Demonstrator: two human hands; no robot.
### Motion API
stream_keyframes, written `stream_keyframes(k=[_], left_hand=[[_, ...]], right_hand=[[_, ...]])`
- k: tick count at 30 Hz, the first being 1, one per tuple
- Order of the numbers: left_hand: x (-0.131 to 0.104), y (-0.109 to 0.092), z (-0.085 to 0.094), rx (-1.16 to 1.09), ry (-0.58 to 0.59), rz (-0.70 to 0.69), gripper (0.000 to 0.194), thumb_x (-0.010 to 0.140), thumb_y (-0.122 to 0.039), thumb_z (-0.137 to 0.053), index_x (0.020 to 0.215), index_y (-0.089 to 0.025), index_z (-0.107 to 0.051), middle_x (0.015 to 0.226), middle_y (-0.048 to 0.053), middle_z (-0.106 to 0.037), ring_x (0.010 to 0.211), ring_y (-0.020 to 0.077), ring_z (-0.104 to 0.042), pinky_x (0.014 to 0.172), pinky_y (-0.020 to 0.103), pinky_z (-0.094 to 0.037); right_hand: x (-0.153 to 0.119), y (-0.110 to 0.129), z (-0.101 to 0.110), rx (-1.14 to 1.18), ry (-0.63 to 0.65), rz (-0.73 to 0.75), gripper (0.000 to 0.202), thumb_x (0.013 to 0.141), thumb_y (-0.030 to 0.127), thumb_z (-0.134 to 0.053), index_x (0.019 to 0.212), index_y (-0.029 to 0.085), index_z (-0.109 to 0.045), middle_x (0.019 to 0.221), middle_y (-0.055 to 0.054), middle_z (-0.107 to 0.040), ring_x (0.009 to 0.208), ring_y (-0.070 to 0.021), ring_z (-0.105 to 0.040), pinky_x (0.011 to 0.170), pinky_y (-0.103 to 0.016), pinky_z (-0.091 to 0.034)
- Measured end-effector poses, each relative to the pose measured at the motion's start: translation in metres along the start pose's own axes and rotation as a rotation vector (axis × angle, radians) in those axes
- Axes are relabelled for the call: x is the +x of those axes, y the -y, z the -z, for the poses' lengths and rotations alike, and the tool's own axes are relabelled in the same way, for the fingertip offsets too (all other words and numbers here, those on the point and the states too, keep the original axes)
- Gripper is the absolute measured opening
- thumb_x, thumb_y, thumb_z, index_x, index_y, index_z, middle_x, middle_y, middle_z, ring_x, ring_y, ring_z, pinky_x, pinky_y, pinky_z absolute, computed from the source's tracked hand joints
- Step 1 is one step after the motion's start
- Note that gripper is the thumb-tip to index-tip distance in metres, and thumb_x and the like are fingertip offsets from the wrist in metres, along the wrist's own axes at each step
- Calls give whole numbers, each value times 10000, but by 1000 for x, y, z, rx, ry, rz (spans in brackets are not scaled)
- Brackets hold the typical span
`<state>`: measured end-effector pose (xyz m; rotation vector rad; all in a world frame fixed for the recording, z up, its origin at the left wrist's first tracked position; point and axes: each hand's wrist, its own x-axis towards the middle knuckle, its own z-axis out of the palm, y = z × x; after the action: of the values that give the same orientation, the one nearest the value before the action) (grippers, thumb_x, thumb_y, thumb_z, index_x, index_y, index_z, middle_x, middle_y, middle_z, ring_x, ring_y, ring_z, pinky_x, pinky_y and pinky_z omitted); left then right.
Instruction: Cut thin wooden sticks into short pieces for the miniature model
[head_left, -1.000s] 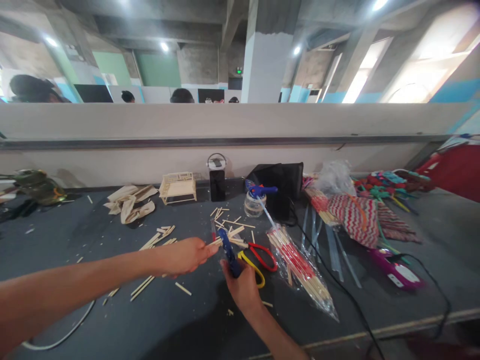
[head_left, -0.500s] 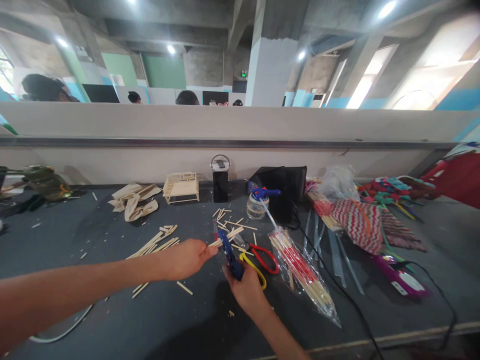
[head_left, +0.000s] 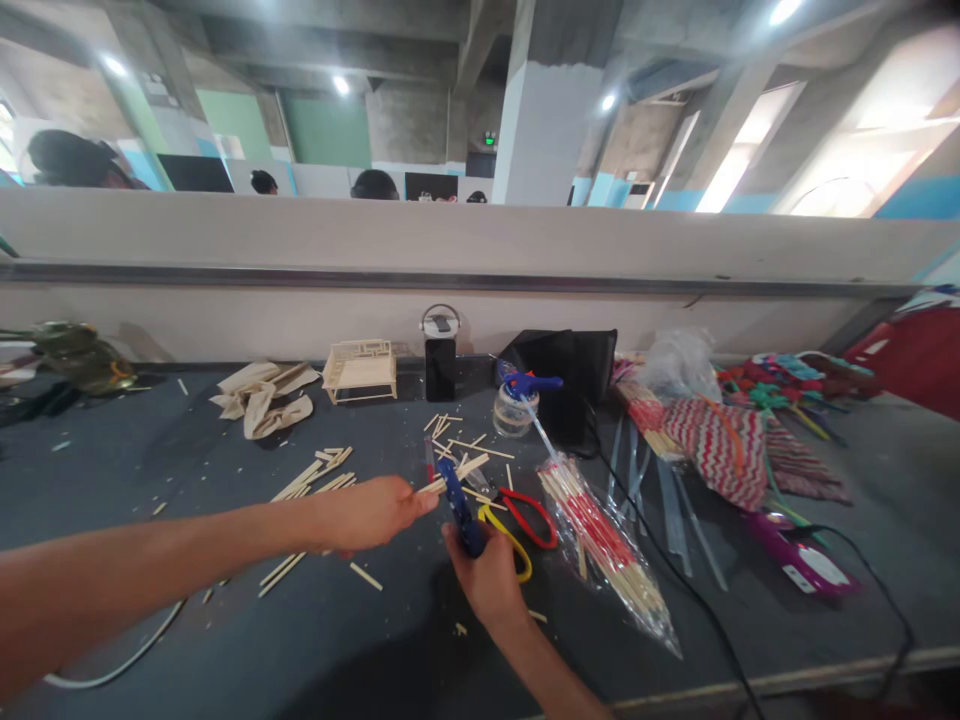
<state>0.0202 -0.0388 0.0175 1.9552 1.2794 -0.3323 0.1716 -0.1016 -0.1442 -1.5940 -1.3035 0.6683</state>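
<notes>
My left hand [head_left: 382,512] is closed, pinching thin wooden sticks [head_left: 430,488] that point to the right. The far ends of the sticks meet the upper part of a dark blue hand tool [head_left: 454,490], which looks like a cutter; its exact jaw is hard to make out. My right hand [head_left: 489,568] wraps around the tool's lower end. Just right of it lie scissors with red and yellow handles [head_left: 534,508] on the dark table. More loose wooden sticks [head_left: 304,478] are under and behind my left forearm, and short cut pieces [head_left: 444,425] are scattered beyond the tool.
A small wooden stick model [head_left: 360,372] stands at the back, beside a phone [head_left: 440,370]. A blue glue gun [head_left: 531,383] rests on a glass jar [head_left: 514,415]. Bagged sticks [head_left: 600,530], a black cable [head_left: 701,600] and a purple power strip [head_left: 802,560] lie to the right.
Both hands keep almost the same place and grip, with the sticks still at the blue tool. The camera view has shifted slightly.
</notes>
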Motion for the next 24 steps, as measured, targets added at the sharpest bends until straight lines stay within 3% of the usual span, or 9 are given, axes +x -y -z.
stream_keyframes(k=[3, 10, 24], left_hand=[[-1, -5, 6, -66, 89, 83, 598, 761, -777, -229, 686, -207, -394, 583, -30, -398, 404, 95, -361, 363, 229, -319], [0, -11, 13, -198, 195, 106, 595, 721, -811, -304, 678, -218, -333, 529, -72, -293, 409, 64, -213, 378, 205, -204], [-4, -17, 11, -146, 140, 119, 581, 733, -796, -298, 679, -219, -338, 542, -63, -313, 427, 74, -238, 404, 219, -231]], right_hand=[[1, 0, -1, -2, -21, 14, 316, 823, 374, -536, 654, 137, -660, 563, -51, -648, 495, -157, -562, 474, -233, -404], [3, -4, -5, 14, -55, -1, 301, 816, 345, -528, 656, 129, -666, 543, -58, -649, 483, -164, -566, 473, -243, -420], [4, -6, -7, 38, -74, 3, 284, 803, 328, -533, 653, 131, -672, 532, -57, -647, 506, -182, -583, 477, -259, -445]])
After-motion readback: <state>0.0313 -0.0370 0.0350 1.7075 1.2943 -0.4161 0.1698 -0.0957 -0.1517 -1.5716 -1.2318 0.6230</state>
